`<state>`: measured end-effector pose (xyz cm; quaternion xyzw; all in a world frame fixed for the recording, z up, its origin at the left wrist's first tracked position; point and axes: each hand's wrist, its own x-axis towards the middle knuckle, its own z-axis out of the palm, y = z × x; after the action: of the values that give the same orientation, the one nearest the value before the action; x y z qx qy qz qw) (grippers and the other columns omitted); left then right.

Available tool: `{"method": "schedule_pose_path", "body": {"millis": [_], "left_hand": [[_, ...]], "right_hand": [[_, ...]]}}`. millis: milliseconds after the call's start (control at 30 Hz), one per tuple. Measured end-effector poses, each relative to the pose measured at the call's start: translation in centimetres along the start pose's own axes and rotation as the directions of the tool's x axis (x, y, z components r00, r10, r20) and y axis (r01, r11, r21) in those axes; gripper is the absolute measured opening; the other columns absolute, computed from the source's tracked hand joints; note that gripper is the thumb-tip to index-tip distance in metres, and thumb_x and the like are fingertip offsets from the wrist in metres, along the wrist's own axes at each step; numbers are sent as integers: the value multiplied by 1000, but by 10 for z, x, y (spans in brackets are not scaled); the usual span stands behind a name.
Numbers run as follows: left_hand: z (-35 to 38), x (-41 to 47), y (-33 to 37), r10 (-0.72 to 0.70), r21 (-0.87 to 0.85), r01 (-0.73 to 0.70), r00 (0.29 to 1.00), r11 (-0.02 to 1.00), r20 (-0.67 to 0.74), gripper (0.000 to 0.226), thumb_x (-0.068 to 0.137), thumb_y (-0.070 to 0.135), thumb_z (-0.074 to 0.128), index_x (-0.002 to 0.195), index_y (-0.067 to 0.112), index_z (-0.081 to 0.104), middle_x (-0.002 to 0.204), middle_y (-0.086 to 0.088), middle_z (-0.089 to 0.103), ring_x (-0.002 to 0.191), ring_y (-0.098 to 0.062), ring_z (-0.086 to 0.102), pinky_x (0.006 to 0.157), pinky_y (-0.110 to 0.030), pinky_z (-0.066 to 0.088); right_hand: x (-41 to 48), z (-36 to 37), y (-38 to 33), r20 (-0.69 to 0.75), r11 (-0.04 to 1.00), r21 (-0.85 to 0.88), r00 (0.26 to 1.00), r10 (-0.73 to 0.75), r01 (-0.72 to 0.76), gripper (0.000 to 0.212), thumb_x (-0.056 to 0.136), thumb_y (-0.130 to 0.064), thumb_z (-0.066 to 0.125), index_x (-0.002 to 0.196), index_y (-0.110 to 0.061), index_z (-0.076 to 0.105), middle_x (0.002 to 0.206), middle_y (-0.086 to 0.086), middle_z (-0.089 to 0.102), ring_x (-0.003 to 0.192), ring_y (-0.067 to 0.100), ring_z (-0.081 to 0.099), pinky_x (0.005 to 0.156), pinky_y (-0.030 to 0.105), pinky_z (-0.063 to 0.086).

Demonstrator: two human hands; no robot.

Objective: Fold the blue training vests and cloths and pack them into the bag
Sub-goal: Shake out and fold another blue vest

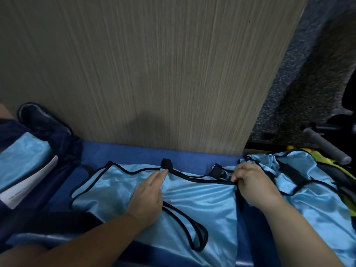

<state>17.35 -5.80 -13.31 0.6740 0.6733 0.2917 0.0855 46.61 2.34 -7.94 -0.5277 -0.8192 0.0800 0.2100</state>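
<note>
The light-blue vest (202,201) lies spread on the blue mat (134,153), just below the wooden panel (154,74). The left hand (149,195) rests flat on the vest's middle, fingers straight. The right hand (254,182) pinches its black-trimmed top edge (fingers curled over the hem). Left of the vest sits the navy bag (48,128), with a folded blue cloth (23,157) inside.

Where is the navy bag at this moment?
In the head view, the navy bag lies at the far left, with folded blue cloth inside.

Only blurred, unreadable print on the white card (28,183) at left; no legible text.
</note>
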Motion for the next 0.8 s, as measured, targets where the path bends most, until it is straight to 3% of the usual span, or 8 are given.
{"method": "schedule_pose_path", "body": {"millis": [100,233,300,400,533,633,700,800], "left_hand": [[1,0,-1,-11,-20,11,1000,1000,11,62,100,10,36,152,39,18,159,7,23,146,-10,18,117,-24,12],[4,0,-5,6,-98,-9,999,995,-34,51,100,21,40,146,42,32,148,10,37,137,-7,31,117,-30,25],[3,1,-4,-2,-168,-13,996,986,-85,44,100,32,45,144,38,39,134,19,42,125,1,36,112,-26,32],[1,1,-3,-55,-262,28,994,965,-95,48,98,30,53,144,37,38,130,22,43,120,2,41,102,-16,31],[-2,-1,-5,-167,-367,99,973,925,-157,45,101,21,47,142,39,40,111,13,60,98,-7,58,86,-16,42],[-2,0,-7,-207,-368,135,964,920,-164,45,101,19,43,141,40,39,92,0,65,78,-17,61,74,-23,50],[0,1,-7,-192,-346,130,970,929,-152,48,101,17,43,142,41,36,104,2,65,86,-11,61,84,-26,52],[6,2,-8,-103,-263,49,975,964,-197,49,97,12,49,143,28,42,142,6,36,121,-7,42,106,-29,39]], "right_hand": [[0,-5,-6,81,995,71,995,62,-68,35,85,7,50,77,-23,64,100,-6,53,95,15,54,86,21,38],[-2,-8,-9,250,992,46,963,99,-114,23,84,-8,59,99,-23,68,103,-10,48,98,10,52,86,18,36],[-3,-8,-11,230,989,48,965,128,-142,19,85,-14,61,101,-21,68,104,-9,48,99,10,53,88,19,37],[-2,-6,-17,171,982,76,972,159,-174,13,88,-15,58,96,-24,63,105,-4,50,98,15,53,89,26,41],[-3,2,-23,93,973,125,979,184,-194,16,94,-15,52,92,-31,52,102,-2,54,91,14,53,82,29,41],[-3,4,-27,133,966,70,962,240,-251,5,96,-29,53,101,-29,51,105,-3,56,94,15,55,79,28,40],[-4,3,-29,150,942,44,934,324,-333,20,95,-42,53,105,-24,52,103,-2,60,95,19,58,78,30,42],[-5,-2,-35,275,876,-24,840,469,-481,49,89,-61,52,97,-12,55,91,6,68,80,23,66,72,35,55]]}}
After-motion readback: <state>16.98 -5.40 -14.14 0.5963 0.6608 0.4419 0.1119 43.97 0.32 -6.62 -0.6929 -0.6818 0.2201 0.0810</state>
